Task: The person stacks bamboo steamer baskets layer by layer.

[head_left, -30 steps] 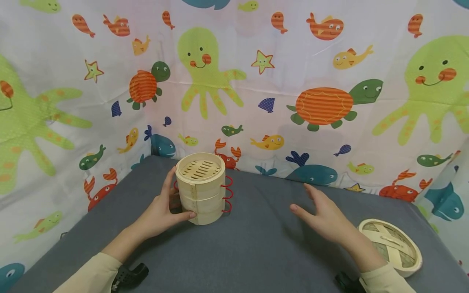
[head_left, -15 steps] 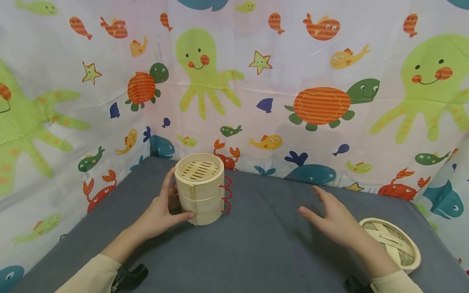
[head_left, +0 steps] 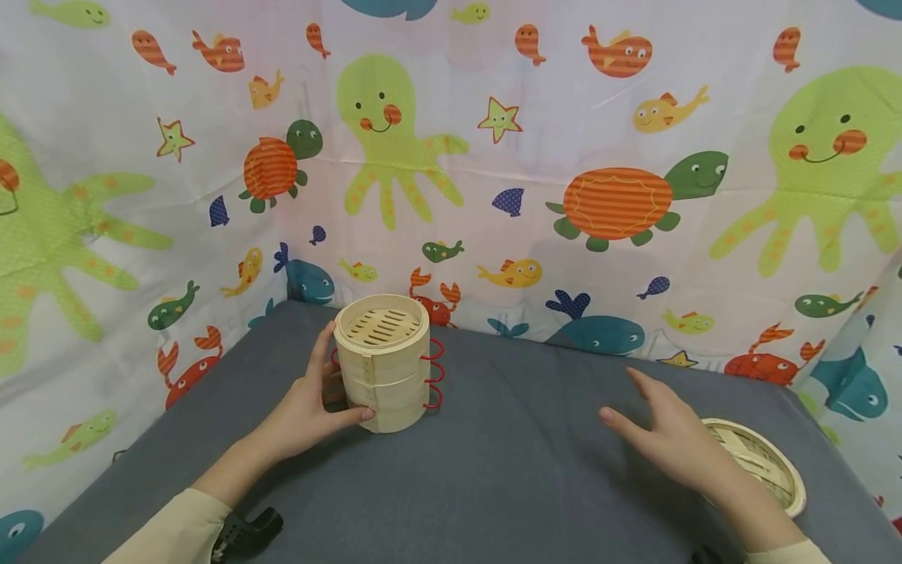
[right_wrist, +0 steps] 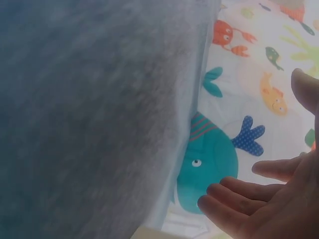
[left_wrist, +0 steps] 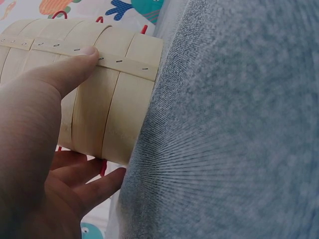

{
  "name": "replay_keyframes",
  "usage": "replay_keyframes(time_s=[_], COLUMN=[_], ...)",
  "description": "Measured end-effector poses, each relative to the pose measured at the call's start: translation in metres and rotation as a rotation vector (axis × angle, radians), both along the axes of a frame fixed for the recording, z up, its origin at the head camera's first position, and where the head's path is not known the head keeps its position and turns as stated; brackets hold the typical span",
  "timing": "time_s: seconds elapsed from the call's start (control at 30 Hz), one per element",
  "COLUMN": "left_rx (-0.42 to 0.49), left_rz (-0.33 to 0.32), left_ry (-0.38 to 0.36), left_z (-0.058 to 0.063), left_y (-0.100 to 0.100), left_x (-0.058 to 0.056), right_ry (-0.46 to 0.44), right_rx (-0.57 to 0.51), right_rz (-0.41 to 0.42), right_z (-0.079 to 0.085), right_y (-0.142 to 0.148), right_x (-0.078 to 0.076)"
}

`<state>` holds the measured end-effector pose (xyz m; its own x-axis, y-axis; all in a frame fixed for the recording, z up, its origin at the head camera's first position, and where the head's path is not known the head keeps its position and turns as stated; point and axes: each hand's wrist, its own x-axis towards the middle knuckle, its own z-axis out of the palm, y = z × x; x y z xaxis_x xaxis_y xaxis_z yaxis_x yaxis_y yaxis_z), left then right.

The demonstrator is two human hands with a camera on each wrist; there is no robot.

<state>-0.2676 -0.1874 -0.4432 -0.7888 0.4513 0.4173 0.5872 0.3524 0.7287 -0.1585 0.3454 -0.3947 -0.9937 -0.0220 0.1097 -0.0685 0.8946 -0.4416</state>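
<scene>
On the left of the table stands a stacked round bamboo steamer (head_left: 395, 384), its tiers showing red loops down the sides and a slotted top tier. My left hand (head_left: 303, 403) holds it from the left, with the thumb on the front wall. In the left wrist view the thumb lies over the stapled bamboo seam and the other fingers (left_wrist: 94, 191) reach round the far side. My right hand (head_left: 665, 435) hovers above the table with fingers extended, holding nothing. The woven bamboo lid (head_left: 771, 462) lies to its right, partly hidden behind the right hand and forearm.
A dark grey cloth covers the table (head_left: 493, 478). White curtains (head_left: 465, 70) printed with sea animals stand along the back and both sides, close behind the steamer. A pale edge (right_wrist: 154, 233) shows at the bottom of the right wrist view.
My right hand has moved to the right and slightly down, nearer the bamboo lid and covering more of it. The left hand keeps its hold on the steamer, which stays in place.
</scene>
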Motion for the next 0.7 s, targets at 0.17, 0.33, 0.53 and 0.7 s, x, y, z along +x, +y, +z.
replay_keyframes(time_s=[0.17,0.33,0.53,0.7], left_rx=[-0.002,-0.007,-0.002,0.002], left_rz=[0.006,0.013,0.018,0.0], left_ry=[0.0,-0.003,0.003,-0.01], left_z=[-0.001,-0.001,-0.001,0.0], left_y=[-0.001,-0.002,-0.003,0.0], left_x=[-0.001,0.0,0.0,-0.001], right_ry=[-0.016,-0.06,-0.066,-0.05], right_rx=[0.018,0.033,0.023,0.021], right_rz=[-0.022,-0.055,-0.06,-0.072], right_z=[-0.001,0.004,0.007,0.004], right_y=[0.009,0.017,0.023,0.03], right_x=[0.004,0.007,0.013,0.024])
